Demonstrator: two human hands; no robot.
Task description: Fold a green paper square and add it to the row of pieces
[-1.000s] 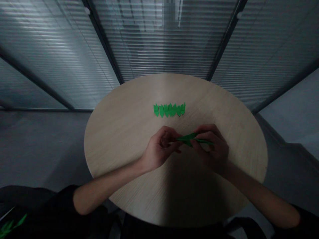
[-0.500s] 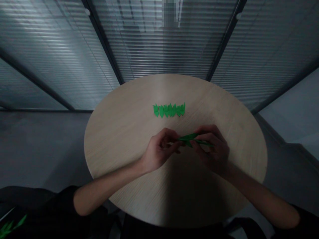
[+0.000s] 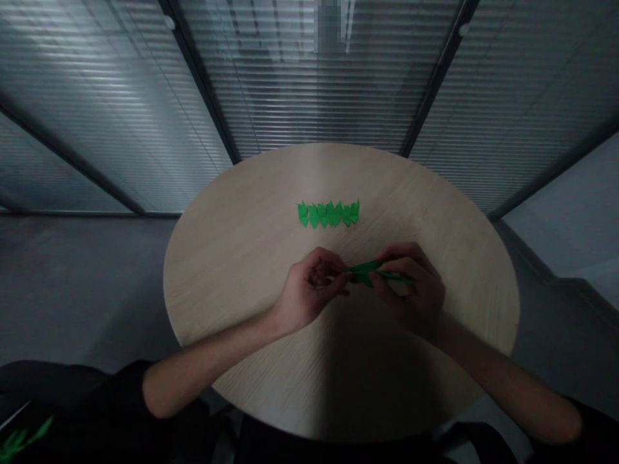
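Fingers [image 3: 325, 256] of the left hand [image 3: 300, 298] and right hand [image 3: 422, 293] both pinch folded green paper [image 3: 362, 273], held between the 2 hands over the middle of the round counter [image 3: 217, 258]; beyond it lies a row of pointed green pieces [image 3: 329, 214].

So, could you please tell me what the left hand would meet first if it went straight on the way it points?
Beyond the green piece it holds, the left hand would probably meet the right hand first, though depth is unclear.

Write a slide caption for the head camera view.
The left hand and right hand hold green material over a pale table, a row of green pieces lying beyond.
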